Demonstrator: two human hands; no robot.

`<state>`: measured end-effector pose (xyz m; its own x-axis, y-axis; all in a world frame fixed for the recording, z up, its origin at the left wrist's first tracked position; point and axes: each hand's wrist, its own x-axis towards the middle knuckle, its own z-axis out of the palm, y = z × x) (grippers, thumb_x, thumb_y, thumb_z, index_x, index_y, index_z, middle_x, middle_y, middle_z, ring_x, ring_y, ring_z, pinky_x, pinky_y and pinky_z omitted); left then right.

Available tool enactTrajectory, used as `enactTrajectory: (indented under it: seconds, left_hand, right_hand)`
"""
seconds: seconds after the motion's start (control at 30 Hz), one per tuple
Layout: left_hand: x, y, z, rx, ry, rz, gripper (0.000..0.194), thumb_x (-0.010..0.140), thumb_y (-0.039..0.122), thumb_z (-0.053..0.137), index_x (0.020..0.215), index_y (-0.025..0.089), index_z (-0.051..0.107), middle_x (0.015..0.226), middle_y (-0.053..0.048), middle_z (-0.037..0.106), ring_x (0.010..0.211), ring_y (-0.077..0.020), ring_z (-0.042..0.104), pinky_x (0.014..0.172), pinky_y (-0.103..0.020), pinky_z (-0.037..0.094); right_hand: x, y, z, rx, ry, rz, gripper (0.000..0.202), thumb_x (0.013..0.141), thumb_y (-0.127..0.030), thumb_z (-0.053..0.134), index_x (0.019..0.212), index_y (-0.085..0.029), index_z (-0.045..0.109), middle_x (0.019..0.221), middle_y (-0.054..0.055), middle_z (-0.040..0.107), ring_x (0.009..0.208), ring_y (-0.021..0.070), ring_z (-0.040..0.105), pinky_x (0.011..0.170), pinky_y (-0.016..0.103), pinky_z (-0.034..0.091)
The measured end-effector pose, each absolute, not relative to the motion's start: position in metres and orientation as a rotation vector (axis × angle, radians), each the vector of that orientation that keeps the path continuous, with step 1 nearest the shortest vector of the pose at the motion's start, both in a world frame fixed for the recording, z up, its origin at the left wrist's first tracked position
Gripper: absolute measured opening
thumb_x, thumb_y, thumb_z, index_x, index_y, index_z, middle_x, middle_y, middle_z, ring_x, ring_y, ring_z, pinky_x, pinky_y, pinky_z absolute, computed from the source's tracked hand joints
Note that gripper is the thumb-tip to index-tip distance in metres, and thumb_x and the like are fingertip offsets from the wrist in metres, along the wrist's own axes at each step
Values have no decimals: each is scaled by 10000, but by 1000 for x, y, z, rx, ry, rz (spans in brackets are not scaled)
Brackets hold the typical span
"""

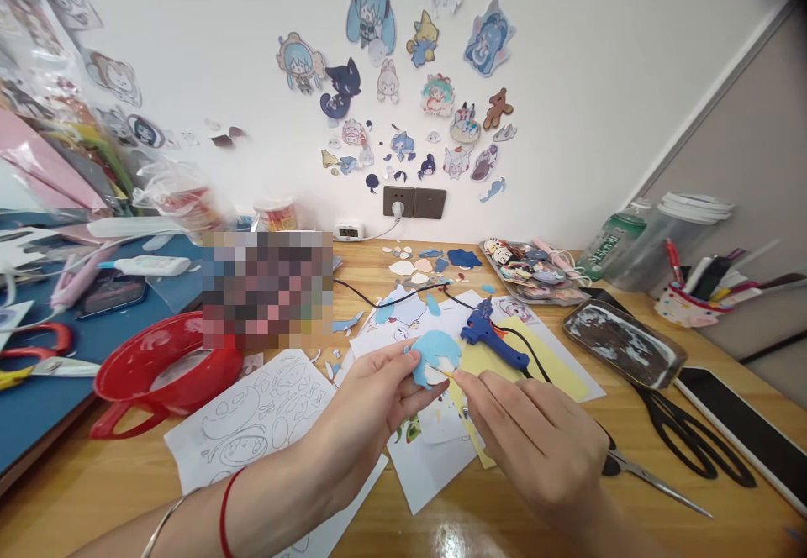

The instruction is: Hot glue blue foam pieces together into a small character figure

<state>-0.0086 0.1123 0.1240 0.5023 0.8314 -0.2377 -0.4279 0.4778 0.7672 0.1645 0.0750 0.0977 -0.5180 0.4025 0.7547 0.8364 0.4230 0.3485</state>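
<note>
My left hand [371, 390] is closed on the edge of a small light-blue and white cutout [438, 346], shaped like a cartoon head with hair, and holds it above the papers. My right hand [535, 432] pinches a thin yellowish stick-like tool [446, 372]; its tip lies over the white part of the cutout. Whether the tip touches it I cannot tell. Just behind the hands a blue glue gun [495, 339] lies on its side on a yellow sheet [567, 365]. White paper with line drawings [277, 407] lies under my left forearm.
A red plastic bowl [126, 373] stands at left, near red-and-yellow-handled scissors [63, 367]. Black scissors [684, 440], a phone [750, 440] and a brown tray [621, 344] lie at right. Small cut pieces [413, 266] are scattered at the back. A black cord [366, 293] crosses the table.
</note>
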Motion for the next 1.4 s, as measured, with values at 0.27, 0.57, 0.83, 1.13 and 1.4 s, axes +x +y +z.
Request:
enactTrajectory:
  seconds: [0.27, 0.57, 0.83, 1.13, 1.4]
  left_hand:
    - [-9, 114, 126, 758, 653, 852, 210, 884, 202, 460, 928, 158, 661, 948, -49, 692, 890, -117, 614, 922, -278, 445]
    - [-9, 113, 126, 755, 702, 854, 193, 868, 194, 480, 855, 164, 671, 901, -32, 695, 837, -107, 618, 906, -260, 456]
    - [-8, 117, 117, 669, 761, 864, 156, 844, 158, 504, 791, 148, 650, 755, -11, 639, 744, -91, 593, 889, -280, 490]
    - [-7, 117, 114, 728, 707, 911, 167, 866, 193, 487, 885, 151, 647, 1009, -30, 646, 939, -133, 604, 951, -291, 464]
    - [-9, 117, 120, 775, 752, 943, 176, 866, 218, 488, 927, 167, 645, 1059, -28, 643, 1002, -157, 588, 954, -284, 455]
  right_hand:
    - [162, 75, 99, -1033, -2079, -976, 320, 698, -166, 724, 1008, -116, 664, 772, 31, 708, 583, 149, 509, 525, 308, 367]
    - [159, 74, 106, -984, -2045, -992, 321, 672, -115, 738, 981, -88, 652, 709, 42, 714, 537, 146, 539, 476, 299, 367]
    - [161, 66, 120, -982, -1980, -1050, 258, 714, -156, 703, 963, -120, 644, 661, 22, 718, 506, 134, 573, 495, 289, 413]
    - [179, 78, 129, -1350, -1686, -690, 223, 779, -132, 610, 998, -175, 617, 858, 42, 688, 755, 157, 624, 712, 264, 473]
    - [199, 79, 123, -1606, -1907, -166, 190, 881, -287, 440, 1013, -226, 562, 812, -3, 671, 599, 126, 604, 526, 227, 445]
